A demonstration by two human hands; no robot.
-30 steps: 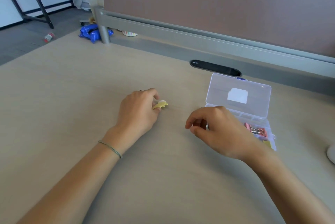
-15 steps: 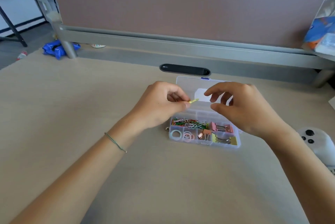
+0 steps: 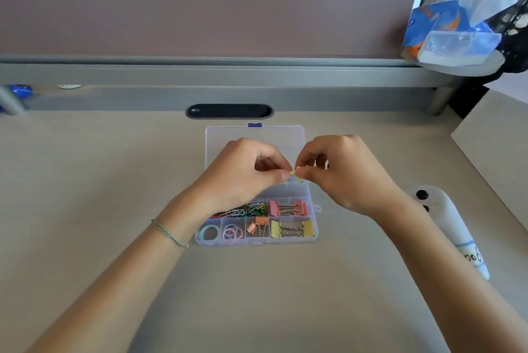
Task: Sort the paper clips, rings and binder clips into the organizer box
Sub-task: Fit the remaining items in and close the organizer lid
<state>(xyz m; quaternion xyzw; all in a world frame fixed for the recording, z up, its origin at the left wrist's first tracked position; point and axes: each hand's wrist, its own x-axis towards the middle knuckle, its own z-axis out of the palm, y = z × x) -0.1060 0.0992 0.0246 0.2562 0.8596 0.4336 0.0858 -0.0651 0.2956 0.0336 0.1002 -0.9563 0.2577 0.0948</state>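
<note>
both hands meet over the open organizer box (image 3: 257,241), which lies on the desk (image 3: 85,181) with its clear lid (image 3: 217,135) folded back. the left hand (image 3: 240,172) and the right hand (image 3: 343,172) each pinch one end of a small yellow piece (image 3: 295,175) between thumb and fingertips, holding it above the box's upper compartments; it is too small to say whether it is a clip or a ring.

the sorting looks nearly done. coloured paper clips (image 3: 245,209) fill one cell, pink binder clips (image 3: 287,207) the cell beside it, yellow binder clips (image 3: 293,229) the front right cell, a small orange binder clip (image 3: 258,225) the next, and pink rings (image 3: 233,233) and a blue ring (image 3: 210,232) the two front left cells. no loose items show on the desk, so this yellow piece may be the last.

a white object (image 3: 451,227) at the right carries a blue-edged label with dark handwriting that cannot be read. the small mark on the black cable slot (image 3: 228,111) is also illegible.
</note>
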